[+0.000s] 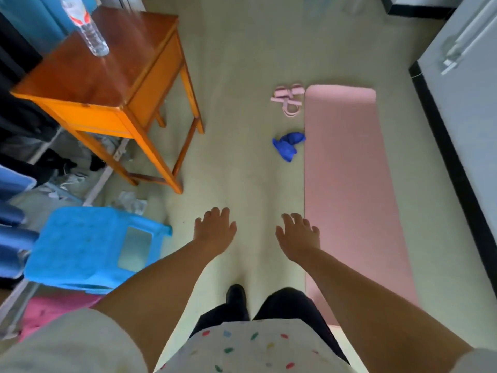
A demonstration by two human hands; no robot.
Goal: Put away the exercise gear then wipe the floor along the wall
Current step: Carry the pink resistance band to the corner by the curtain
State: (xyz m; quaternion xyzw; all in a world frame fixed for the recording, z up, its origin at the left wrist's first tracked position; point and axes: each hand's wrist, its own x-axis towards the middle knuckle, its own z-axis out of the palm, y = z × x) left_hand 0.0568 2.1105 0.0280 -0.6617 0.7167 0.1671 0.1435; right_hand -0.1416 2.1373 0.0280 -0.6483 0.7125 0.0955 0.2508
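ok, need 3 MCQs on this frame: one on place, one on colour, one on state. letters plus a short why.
1. Where does the blue cloth lie?
A. on the wooden table
B. on the floor beside the left edge of the pink mat
C. on the blue stool

2. What colour is the stool at lower left?
A. blue
B. orange
C. white

3. What state is the pink mat in?
A. rolled up
B. folded in half
C. unrolled flat on the floor

Answers:
1 B: the cloth sits on the floor right at the mat's left edge, below the pink resistance band.
2 A: its plastic top is bright blue.
3 C: it lies full length along the wall, and both the left hand and right hand are empty.
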